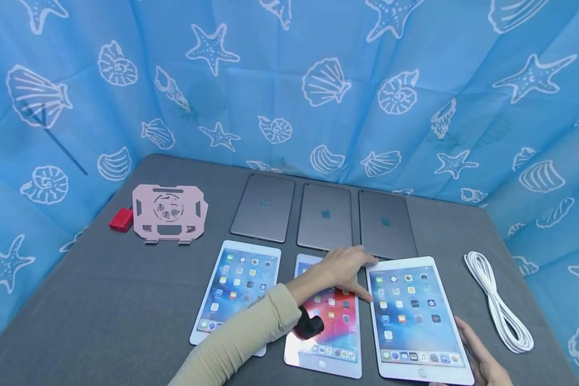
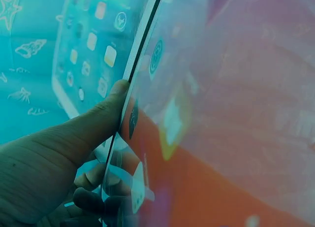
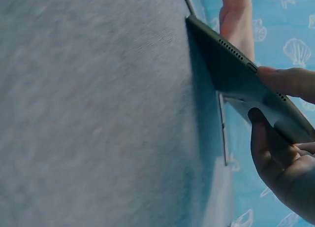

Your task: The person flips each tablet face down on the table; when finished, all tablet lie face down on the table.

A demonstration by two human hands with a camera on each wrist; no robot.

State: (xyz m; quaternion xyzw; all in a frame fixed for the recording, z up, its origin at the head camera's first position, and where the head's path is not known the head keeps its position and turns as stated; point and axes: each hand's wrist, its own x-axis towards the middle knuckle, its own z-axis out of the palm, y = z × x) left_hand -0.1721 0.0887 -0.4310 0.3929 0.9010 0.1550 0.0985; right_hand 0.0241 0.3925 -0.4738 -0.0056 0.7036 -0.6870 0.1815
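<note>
While the right hand (image 1: 484, 356) grips the lower right corner of a white-framed tablet with a blue home screen (image 1: 415, 316), thumb on the bottom edge and fingers beneath the back, the left hand (image 1: 342, 271) reaches across the frame, spread rather than clenched, its fingers at the tablet's upper left corner and its thumb against the left side. The tablet is at lower right of the frame, tilted, its bottom edge raised off the grey cloth-covered desk (image 1: 101, 316).

A white-framed tablet with a red-and-blue screen (image 1: 335, 340) lies just beside it at lower centre, partly behind the forearm; another white-framed tablet with a blue screen (image 1: 243, 281) lies farther left. Three dark-grey tablets (image 1: 325, 214) lie face down in a row at centre, a pink slotted stand (image 1: 146, 206) at left and a bundled white cable (image 1: 496, 305) at right.

Good handling here would seem to call for a firm right-hand hold from below, a light left thumb guiding the side, and fingertips off the glass; a tilt left uneven could knock a corner against the neighbouring screen.
</note>
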